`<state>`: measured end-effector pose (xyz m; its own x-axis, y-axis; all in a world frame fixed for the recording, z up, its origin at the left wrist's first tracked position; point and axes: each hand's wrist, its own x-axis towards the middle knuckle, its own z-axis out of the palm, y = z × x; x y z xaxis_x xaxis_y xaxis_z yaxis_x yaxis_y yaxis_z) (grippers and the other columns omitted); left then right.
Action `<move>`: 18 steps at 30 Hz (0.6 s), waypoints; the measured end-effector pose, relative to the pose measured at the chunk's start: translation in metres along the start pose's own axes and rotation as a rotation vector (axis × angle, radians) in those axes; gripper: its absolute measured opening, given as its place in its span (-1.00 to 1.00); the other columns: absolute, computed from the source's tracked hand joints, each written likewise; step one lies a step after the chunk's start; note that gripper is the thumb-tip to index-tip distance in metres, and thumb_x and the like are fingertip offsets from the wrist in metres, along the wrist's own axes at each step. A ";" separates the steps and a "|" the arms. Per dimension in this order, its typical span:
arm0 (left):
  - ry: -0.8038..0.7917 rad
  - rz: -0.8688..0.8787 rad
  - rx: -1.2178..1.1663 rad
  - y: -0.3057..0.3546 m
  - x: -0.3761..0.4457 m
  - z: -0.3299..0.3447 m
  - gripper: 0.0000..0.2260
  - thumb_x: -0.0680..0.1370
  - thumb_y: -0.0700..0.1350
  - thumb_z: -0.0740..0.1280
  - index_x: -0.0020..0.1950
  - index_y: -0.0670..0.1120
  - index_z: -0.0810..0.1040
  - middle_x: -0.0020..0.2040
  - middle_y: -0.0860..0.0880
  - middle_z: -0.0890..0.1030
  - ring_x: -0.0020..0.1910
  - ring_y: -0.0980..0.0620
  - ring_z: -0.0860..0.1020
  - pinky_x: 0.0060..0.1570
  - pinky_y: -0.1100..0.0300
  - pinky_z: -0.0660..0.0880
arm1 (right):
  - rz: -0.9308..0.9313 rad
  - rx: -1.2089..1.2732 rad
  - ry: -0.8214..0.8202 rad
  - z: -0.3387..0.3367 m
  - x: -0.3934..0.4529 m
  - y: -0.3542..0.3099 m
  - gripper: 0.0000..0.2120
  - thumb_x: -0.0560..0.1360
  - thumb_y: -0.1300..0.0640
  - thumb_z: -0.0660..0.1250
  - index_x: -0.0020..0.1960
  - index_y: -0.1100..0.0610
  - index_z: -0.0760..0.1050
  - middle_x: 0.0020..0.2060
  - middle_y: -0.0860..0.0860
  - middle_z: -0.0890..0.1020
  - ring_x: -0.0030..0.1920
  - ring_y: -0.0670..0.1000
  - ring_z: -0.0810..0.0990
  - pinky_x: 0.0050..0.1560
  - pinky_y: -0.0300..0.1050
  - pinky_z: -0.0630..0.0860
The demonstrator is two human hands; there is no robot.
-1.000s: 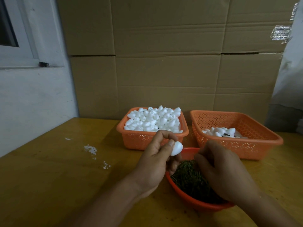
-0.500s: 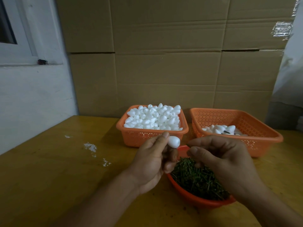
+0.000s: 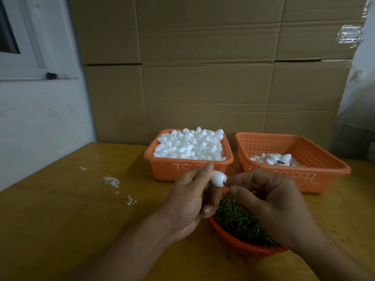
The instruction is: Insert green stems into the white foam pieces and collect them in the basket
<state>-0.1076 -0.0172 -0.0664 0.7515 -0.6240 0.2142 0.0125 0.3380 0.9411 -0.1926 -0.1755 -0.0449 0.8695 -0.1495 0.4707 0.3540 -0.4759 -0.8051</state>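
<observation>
My left hand (image 3: 192, 201) pinches a white foam piece (image 3: 217, 178) between thumb and fingers, above the near bowl. My right hand (image 3: 269, 203) pinches a short green stem (image 3: 226, 185) whose end touches the foam piece's lower right side. Below both hands sits an orange bowl (image 3: 233, 239) filled with green stems (image 3: 237, 220). Behind it, the left orange basket (image 3: 172, 169) is heaped with plain white foam pieces (image 3: 190, 145). The right orange basket (image 3: 324, 165) holds several foam pieces (image 3: 274, 160), at least one with a green stem showing.
Everything stands on a yellow wooden table (image 3: 60, 220). White foam crumbs (image 3: 111, 181) lie on it at the left. Stacked cardboard boxes (image 3: 203, 78) close off the back, and a white wall (image 3: 30, 118) with a window frame runs along the left.
My right hand has lifted out of the stem bowl with a stem and come up to the foam piece. My left hand has raised the foam piece a little.
</observation>
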 end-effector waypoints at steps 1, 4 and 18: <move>-0.001 0.001 0.004 0.000 0.000 0.000 -0.68 0.57 0.15 0.25 -0.13 -0.06 0.63 -0.42 -0.08 0.46 -0.53 0.09 0.33 -0.53 0.28 0.25 | -0.002 -0.013 0.001 0.000 0.000 0.001 -0.89 0.45 0.24 0.48 -0.08 0.05 0.68 -0.25 -0.04 0.74 -0.27 -0.06 0.70 -0.21 -0.10 0.63; 0.004 0.008 0.023 0.001 -0.001 0.001 -0.68 0.57 0.15 0.25 -0.14 -0.05 0.64 -0.42 -0.08 0.46 -0.54 0.08 0.33 -0.53 0.27 0.23 | -0.027 -0.062 0.014 0.001 -0.001 0.003 -0.90 0.45 0.18 0.48 -0.11 -0.02 0.69 -0.28 -0.09 0.73 -0.30 -0.10 0.69 -0.26 -0.14 0.61; 0.046 0.076 0.112 -0.001 -0.002 0.003 -0.65 0.51 0.19 0.32 -0.10 -0.10 0.62 -0.41 -0.08 0.46 -0.52 0.06 0.34 -0.51 0.24 0.22 | -0.121 -0.220 0.078 0.008 -0.006 0.007 -0.94 0.46 0.04 0.46 -0.17 -0.11 0.64 -0.35 -0.16 0.68 -0.40 -0.12 0.63 -0.40 -0.08 0.54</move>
<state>-0.1113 -0.0188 -0.0670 0.7767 -0.5661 0.2760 -0.1171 0.3008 0.9465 -0.1927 -0.1714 -0.0562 0.7931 -0.1427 0.5921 0.3627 -0.6703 -0.6474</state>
